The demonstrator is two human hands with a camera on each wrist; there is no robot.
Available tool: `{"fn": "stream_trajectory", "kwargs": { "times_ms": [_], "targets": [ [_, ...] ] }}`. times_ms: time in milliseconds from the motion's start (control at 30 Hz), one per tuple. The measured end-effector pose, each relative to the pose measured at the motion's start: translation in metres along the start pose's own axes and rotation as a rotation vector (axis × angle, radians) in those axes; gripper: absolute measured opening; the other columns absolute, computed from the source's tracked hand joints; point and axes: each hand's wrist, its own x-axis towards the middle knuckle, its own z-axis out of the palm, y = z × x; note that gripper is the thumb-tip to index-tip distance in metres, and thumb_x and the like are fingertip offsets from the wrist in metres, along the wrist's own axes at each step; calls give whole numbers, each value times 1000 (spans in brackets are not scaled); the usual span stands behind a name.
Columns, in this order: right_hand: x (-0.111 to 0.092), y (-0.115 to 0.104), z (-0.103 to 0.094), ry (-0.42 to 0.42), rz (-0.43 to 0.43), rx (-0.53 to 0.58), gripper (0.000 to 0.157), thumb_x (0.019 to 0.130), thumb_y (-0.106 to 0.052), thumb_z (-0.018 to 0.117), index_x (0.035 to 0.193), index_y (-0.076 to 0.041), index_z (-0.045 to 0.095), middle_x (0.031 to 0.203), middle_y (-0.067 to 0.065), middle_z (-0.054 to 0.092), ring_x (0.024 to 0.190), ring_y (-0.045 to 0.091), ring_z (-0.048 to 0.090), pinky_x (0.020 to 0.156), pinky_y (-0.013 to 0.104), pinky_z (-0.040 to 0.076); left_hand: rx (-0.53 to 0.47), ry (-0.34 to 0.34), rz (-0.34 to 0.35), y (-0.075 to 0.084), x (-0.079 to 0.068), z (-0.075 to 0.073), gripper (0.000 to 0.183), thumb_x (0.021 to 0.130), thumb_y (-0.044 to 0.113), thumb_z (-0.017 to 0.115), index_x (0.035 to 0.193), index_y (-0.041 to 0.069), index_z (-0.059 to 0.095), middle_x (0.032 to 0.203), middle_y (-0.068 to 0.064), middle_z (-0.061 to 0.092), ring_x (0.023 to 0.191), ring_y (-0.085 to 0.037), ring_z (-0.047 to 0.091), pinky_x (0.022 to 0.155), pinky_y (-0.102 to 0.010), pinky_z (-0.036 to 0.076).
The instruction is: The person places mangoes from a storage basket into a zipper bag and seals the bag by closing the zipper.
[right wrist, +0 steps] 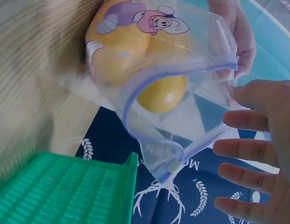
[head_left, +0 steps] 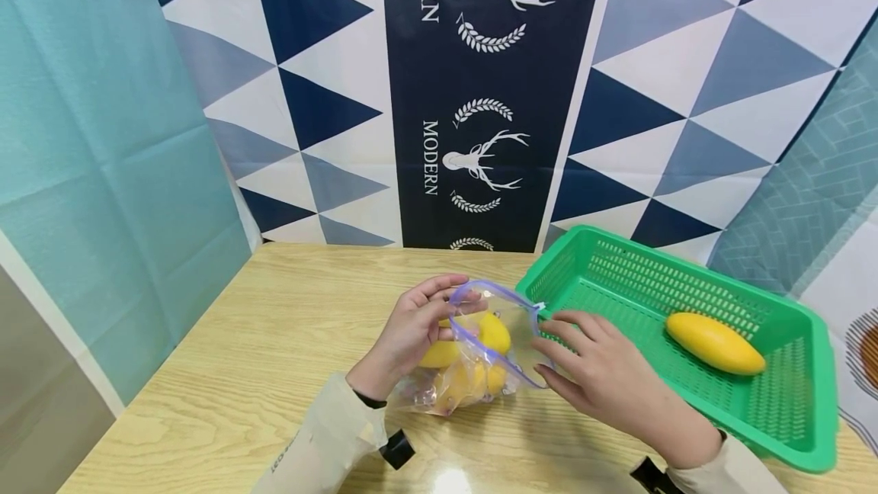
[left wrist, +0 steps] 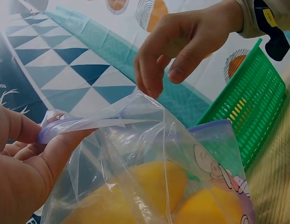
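Observation:
A clear zip bag [head_left: 485, 348] with a purple zip edge and cartoon print stands on the table, its mouth gaping toward the right. Several yellow mangoes [head_left: 495, 332] lie inside, seen through the plastic. My left hand [head_left: 410, 330] holds the bag at its left side; in the left wrist view, thumb and fingers pinch the zip edge [left wrist: 65, 129]. On the other side of the mouth is my right hand [head_left: 610, 376], its fingers spread and holding nothing. The right wrist view shows those fingers [right wrist: 247, 148] close to the zip edge, with a white slider [right wrist: 174, 166] at the corner.
A green plastic basket [head_left: 825, 402] stands to the right on the wooden table [head_left: 274, 341], with one yellow mango [head_left: 715, 343] in it. Its near left part lies beside my right hand. A patterned cloth [head_left: 329, 97] hangs behind the table, and a teal cloth [head_left: 103, 136] at the left.

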Motion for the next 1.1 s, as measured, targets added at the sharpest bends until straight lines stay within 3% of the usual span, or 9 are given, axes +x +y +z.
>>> {"fn": "stream_trajectory", "kwargs": {
  "times_ms": [200,600,1100],
  "targets": [
    [-2,4,-9,-64,-9,-61,57,108,-44,27,97,-11,72,100,7,69,95,30,61,77,48,54,1,6,3,1,1,2,36,99,-3,47,134,-6,50,109,-1,73,105,-16,69,69,-24,59],
    [-10,24,-22,-110,-65,-180,59,109,-42,20,95,-11,68,94,10,67,90,31,62,71,49,53,7,-3,1,-1,0,2,37,99,-1,46,135,-8,49,110,-1,73,106,-16,69,66,-21,58],
    [-21,56,-31,-107,-99,-287,55,109,-38,19,87,-9,60,87,13,63,79,33,59,61,50,50,18,-1,-5,-1,-1,2,38,98,-2,46,136,-9,47,111,-1,72,106,-16,69,70,-24,59]
  ]
}}
